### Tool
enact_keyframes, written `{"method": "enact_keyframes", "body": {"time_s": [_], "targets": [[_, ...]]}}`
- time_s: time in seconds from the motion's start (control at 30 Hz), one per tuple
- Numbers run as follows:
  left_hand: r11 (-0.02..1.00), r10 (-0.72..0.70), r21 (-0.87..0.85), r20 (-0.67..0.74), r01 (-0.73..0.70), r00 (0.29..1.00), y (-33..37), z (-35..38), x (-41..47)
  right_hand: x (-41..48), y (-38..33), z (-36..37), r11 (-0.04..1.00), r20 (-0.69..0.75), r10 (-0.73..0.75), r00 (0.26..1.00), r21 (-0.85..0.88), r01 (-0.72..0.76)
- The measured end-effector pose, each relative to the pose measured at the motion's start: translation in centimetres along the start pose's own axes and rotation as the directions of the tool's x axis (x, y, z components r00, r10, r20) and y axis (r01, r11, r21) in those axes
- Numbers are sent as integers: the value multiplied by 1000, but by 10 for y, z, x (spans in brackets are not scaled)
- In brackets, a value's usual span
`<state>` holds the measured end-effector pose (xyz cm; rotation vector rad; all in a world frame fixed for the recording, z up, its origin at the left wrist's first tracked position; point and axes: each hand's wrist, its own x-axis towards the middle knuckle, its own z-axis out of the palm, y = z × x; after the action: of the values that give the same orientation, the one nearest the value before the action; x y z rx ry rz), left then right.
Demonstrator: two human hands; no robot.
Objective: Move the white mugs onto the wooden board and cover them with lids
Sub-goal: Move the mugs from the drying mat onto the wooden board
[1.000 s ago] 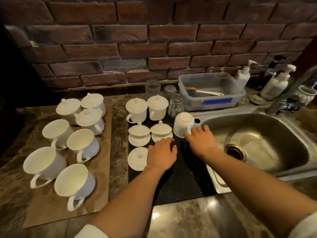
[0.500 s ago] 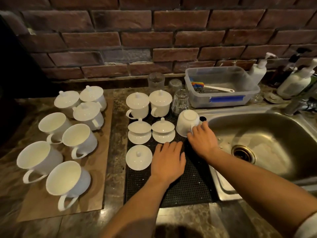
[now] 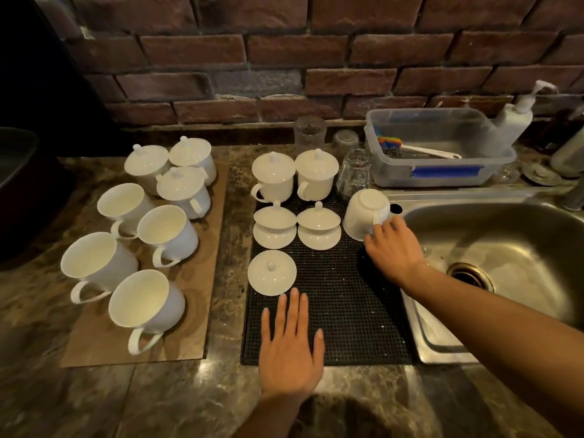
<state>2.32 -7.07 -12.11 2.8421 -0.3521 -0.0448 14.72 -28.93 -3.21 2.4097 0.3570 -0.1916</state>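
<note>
Fingers of the right hand (image 3: 393, 251) gripped the upturned white mug (image 3: 366, 214) at the black mat's (image 3: 341, 311) right edge, beside the sink (image 3: 505, 241). Flat and empty, the left hand (image 3: 290, 346) lay on the mat's near edge, just below a loose lid (image 3: 271, 272); the wooden board (image 3: 192, 279) sat well to the left.

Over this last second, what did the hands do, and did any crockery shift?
The left hand slid back toward the person along the black mat, off the spot beside the loose lid, and now lies flat and empty at the mat's near edge. The right hand stayed on the upturned mug by the sink. Mugs, lids and board kept their places.
</note>
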Motion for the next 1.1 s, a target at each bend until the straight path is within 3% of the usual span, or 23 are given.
{"method": "enact_keyframes", "body": {"time_s": [0.17,0.37,0.77,0.87,0.97,1.1], "targets": [[999,4,49,70,-7,998,-19,-3,-5,6,-9,-9,999,30,10,1000,-46,-9],[999,-11,44,54,9,998,-18,-1,-5,12,-16,-18,996,98,22,995,-84,-14],[999,3,35,31,-4,1000,-20,2,-4,5,1,-19,1000,20,24,1000,-21,-23],[1000,10,28,27,-10,1000,-20,2,-5,-7,11,-25,994,26,69,997,78,-71],[1000,9,19,25,-9,1000,-20,2,-5,-19,21,-42,938,25,183,983,295,-182],[1000,16,12,37,-16,999,-20,-1,-6,-36,34,-78,670,90,369,925,664,-332]]}}
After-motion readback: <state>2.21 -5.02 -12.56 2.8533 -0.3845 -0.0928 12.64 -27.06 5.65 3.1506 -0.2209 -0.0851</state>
